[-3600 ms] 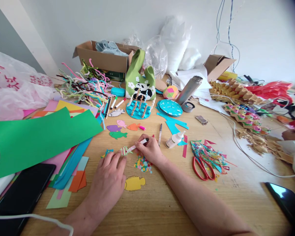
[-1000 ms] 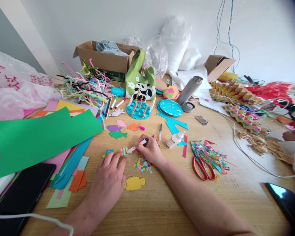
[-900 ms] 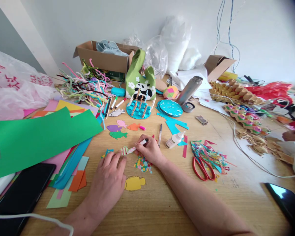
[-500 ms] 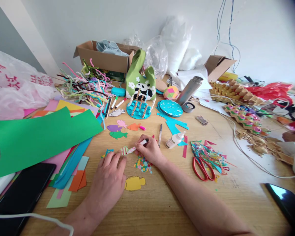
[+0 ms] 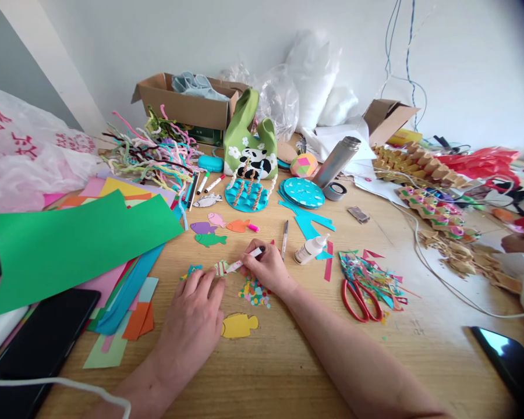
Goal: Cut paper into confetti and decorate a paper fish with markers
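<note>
My right hand (image 5: 266,267) pinches a white marker (image 5: 236,266) with a black end, its tip angled down to the left. At that tip lies a small paper cutout (image 5: 220,267) with green, red and white stripes, partly covered by fingers. My left hand (image 5: 196,305) lies flat, fingers stretched out and resting at the cutout's edge. Beyond its fingertips shows a blue and yellow paper piece (image 5: 194,270). Colourful paper dots (image 5: 254,293) are heaped under my right hand. A yellow paper fish (image 5: 239,326) lies just right of my left hand.
Purple, pink, orange and green paper fish (image 5: 210,239) lie ahead. Rightward are a glue bottle (image 5: 308,250), a pen (image 5: 284,238), red-handled scissors (image 5: 361,299) in paper scraps and a phone (image 5: 502,355). Green paper (image 5: 82,244) covers the left. Behind stand a panda bag (image 5: 251,142) and a flask (image 5: 338,160).
The marker and my right hand have shifted only very slightly. My left hand stays by the striped cutout, and the other things lie as before.
</note>
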`<state>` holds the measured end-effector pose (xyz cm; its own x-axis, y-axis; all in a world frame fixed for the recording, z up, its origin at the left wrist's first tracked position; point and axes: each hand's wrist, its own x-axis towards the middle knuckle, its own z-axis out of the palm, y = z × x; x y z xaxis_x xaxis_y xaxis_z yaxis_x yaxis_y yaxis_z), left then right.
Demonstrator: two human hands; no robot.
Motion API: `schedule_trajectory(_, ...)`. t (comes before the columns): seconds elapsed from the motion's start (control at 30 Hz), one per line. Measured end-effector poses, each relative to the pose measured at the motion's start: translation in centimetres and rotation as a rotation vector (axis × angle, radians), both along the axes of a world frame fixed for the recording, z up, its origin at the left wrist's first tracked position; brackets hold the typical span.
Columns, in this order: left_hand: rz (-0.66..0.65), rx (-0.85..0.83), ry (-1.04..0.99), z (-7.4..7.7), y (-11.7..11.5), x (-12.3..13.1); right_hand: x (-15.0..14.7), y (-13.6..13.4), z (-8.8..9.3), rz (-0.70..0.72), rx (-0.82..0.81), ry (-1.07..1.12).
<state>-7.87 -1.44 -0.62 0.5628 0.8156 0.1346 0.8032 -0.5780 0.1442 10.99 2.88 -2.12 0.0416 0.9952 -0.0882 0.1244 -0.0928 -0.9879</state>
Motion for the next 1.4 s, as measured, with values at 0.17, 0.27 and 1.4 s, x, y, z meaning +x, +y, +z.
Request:
schedule_trajectory(0.17,0.002,-0.032,-0.013,0.1,0.0,0.0,0.0,0.0,0.2,-0.083,0.0,0.107)
schedule_trajectory(0.27,0.001,-0.044,-0.008,0.3,0.0,0.0,0.0,0.0,0.4,-0.124,0.0,0.12)
schedule_trajectory(1.4,0.011,-0.055,-0.011,0.5,-0.1,0.1,-0.4,0.1,-0.5,-0.071,0.03,-0.007)
